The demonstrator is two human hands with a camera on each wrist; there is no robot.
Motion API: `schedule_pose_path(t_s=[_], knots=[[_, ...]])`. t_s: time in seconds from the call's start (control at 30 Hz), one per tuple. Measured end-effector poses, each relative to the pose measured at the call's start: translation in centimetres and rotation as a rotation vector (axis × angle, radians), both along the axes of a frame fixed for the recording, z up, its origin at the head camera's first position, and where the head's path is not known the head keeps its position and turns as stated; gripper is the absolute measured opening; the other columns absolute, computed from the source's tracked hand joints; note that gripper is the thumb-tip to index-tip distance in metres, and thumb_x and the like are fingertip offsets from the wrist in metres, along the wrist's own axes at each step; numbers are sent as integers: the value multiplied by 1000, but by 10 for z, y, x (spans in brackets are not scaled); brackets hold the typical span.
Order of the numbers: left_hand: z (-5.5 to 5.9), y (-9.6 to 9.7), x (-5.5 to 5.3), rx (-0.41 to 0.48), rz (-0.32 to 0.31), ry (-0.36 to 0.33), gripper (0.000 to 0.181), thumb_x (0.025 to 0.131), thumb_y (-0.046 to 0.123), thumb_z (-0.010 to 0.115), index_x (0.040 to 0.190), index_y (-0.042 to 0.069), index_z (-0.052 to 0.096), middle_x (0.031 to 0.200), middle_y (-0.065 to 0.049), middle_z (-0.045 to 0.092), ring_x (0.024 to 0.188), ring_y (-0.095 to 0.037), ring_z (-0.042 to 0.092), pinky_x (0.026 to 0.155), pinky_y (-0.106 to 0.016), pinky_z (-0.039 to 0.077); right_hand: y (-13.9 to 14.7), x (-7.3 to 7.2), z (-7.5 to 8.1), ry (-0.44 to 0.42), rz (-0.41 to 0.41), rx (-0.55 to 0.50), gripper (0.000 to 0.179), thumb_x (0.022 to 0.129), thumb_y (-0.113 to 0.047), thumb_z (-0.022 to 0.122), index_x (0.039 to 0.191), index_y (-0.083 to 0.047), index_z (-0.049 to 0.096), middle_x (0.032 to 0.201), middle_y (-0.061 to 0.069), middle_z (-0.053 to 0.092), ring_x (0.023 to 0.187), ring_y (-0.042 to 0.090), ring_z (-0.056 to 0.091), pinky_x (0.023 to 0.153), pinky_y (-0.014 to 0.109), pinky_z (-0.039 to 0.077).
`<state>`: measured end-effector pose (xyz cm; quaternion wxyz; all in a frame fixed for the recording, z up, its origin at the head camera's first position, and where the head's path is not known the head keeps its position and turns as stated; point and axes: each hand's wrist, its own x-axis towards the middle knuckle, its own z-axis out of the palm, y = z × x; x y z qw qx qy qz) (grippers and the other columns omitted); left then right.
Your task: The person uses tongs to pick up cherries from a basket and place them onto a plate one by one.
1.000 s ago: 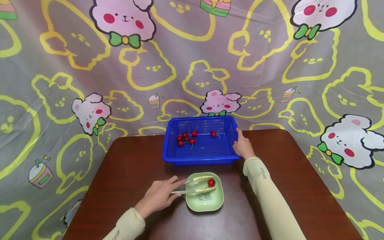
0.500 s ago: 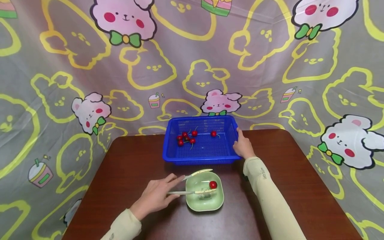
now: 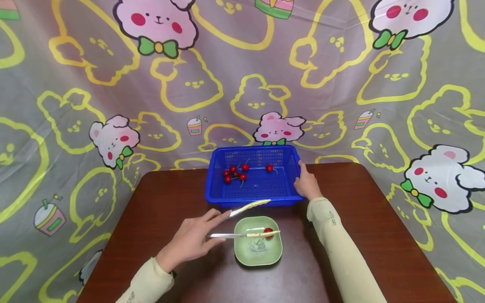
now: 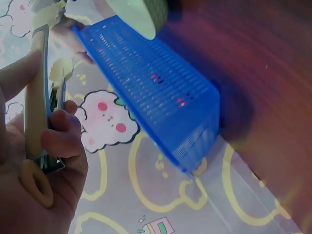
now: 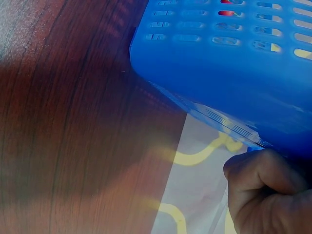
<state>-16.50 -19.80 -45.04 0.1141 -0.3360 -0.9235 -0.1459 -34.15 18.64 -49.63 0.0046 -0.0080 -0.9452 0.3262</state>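
Note:
My left hand point(image 3: 189, 240) holds a pair of metal tongs point(image 3: 255, 204) with pale yellow tips, their arms spread wide. The tongs hang over a square light green bowl point(image 3: 261, 257), the nearer arm crossing in front of a single red cherry point(image 3: 268, 229) lying inside. In the left wrist view, fingers and thumb press on both sides of the tongs point(image 4: 35, 102). Behind the bowl stands a blue plastic basket point(image 3: 250, 198) with several stemmed cherries point(image 3: 245, 167), most grouped on its left and one farther right. My right hand point(image 3: 307, 184) grips the basket's right rim.
Everything stands on a dark brown wooden table point(image 3: 166, 202). A patterned grey cloth point(image 3: 223, 101) with cartoon rabbits hangs right behind the basket and along both sides.
The tongs have spread apart, releasing the cherry in the bowl. They have risen, and the left hand has drawn slightly back to the left. Right hand and basket stay put.

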Motion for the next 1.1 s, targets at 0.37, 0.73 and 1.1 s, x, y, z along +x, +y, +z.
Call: schedule_pose_path(t_s=[0.37,0.73,1.1], knots=[[8,-3,-25,72,98,38,80,86,43,84,156,27,49,121,3,61,58,2,41,55,-22,37,-1,0,-1,7,-1,5,70,103,-10,46,165,-8,14,140,41,52,126,55,56,107,63,43],[7,0,-65,96,251,53,83,85,46,83,156,22,48,125,-4,58,56,-8,42,55,-29,39,-2,-1,-1,9,5,5,70,102,-10,47,165,-9,15,134,42,55,120,55,59,104,63,44],[3,5,-103,25,356,28,79,88,46,80,155,20,50,120,-8,59,57,-15,44,56,-32,41,0,-1,0,-8,2,11,69,104,-10,44,166,-8,13,140,40,52,124,54,57,106,63,44]])
